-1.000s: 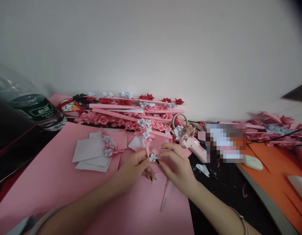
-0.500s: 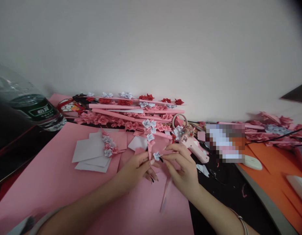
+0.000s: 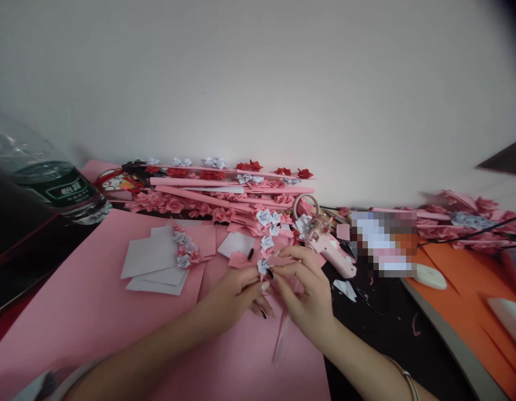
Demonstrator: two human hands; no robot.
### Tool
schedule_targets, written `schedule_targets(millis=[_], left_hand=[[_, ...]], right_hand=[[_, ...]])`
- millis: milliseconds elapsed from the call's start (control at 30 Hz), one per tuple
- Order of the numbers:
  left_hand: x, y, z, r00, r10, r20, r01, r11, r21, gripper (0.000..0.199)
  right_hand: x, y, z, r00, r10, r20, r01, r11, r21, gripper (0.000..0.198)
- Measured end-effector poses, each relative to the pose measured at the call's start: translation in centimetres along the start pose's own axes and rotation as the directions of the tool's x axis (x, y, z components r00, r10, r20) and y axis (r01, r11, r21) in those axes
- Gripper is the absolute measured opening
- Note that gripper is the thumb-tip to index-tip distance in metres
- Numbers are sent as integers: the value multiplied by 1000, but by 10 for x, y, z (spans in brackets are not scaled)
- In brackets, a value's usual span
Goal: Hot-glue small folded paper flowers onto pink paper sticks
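Note:
Between my hands is a thin pink paper stem (image 3: 265,255) with white and pink folded paper flowers along its upper end. My left hand (image 3: 237,292) is closed round the lower part of this stem, its fingers partly covering it. A small white paper flower (image 3: 263,266) is pinched in the fingertips of my right hand (image 3: 306,287), against the stem just above my left thumb. Whether the flower is fixed there I cannot tell. Under my right hand a narrow pink strip (image 3: 280,340) lies on the large pink sheet (image 3: 157,356).
White paper sheets (image 3: 147,259) and a small flower spray (image 3: 185,248) lie left. Along the wall are pink flower stems (image 3: 224,192). A pink glue gun (image 3: 331,253), tape roll (image 3: 306,205) and white mouse (image 3: 429,277) lie right. A water bottle (image 3: 61,184) stands far left.
My right hand has moved left and brought the white flower against the stem. The stem's flowered top has shifted right and slightly down in my left hand.

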State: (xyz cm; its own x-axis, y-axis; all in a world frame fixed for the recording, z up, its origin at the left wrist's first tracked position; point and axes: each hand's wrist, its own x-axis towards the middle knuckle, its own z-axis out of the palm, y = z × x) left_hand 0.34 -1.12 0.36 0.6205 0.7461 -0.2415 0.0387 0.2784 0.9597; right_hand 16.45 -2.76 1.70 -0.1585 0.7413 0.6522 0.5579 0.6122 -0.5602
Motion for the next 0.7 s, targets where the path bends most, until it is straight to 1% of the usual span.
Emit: schedule_targets(millis=[233, 433, 567, 700], left_hand=[[0, -2, 0, 1000, -2, -15, 2, 1000, 2, 17], [0, -2, 1, 998, -23, -58, 23, 1000, -4, 17], [0, -1, 2, 998, -22, -61, 24, 999, 29, 15], [0, 0, 3, 996, -22, -83, 27, 998, 65, 19]], right_hand=[[-1, -3, 1, 998, 61, -2, -61, 998, 31, 16], [-2, -5, 2, 994, 106, 2, -106, 993, 60, 16], [-2, -6, 4, 991, 133, -2, -132, 989, 65, 16], [-2, -4, 5, 989, 148, 0, -148, 986, 73, 15]])
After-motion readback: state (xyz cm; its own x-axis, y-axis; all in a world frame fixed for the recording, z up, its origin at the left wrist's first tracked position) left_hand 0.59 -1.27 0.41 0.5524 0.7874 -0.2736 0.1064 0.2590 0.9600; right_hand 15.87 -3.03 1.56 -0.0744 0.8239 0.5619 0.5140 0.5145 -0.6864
